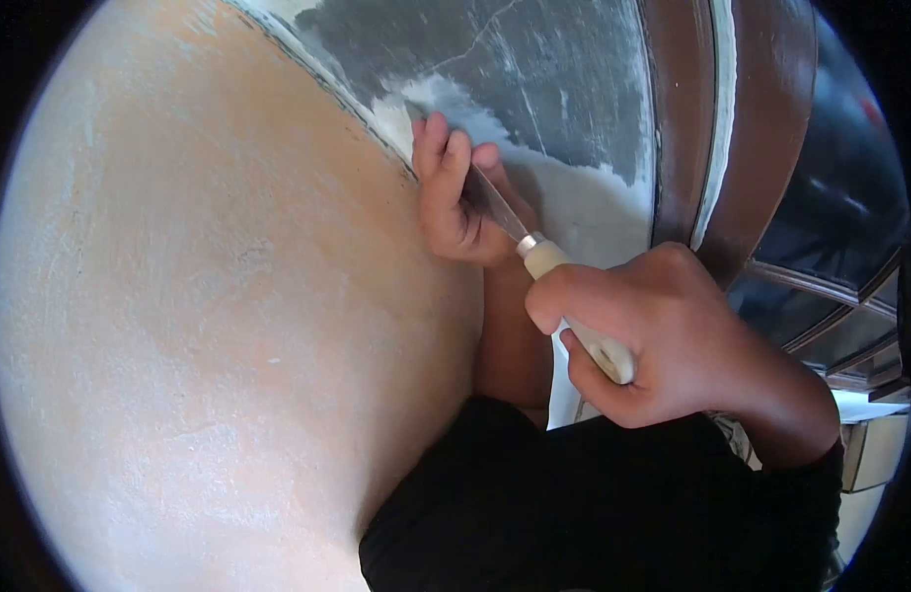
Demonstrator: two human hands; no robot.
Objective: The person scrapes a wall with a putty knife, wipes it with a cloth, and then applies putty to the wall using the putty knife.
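Observation:
My right hand is wrapped around the pale handle of a putty knife. The knife's metal blade slants up and left, and its end reaches my left hand. My left hand is raised beside the wall with its fingers curled in. A small grey edge shows by its fingertips, but what it belongs to is hidden. Just above those fingertips, a patch of white filler lies on the dark grey wall panel.
A broad peach-coloured wall fills the left side, parted from the grey panel by a cracked edge. On the right stand a brown wooden frame with a white strip and a dark paned window. Pale boxy shapes show at lower right.

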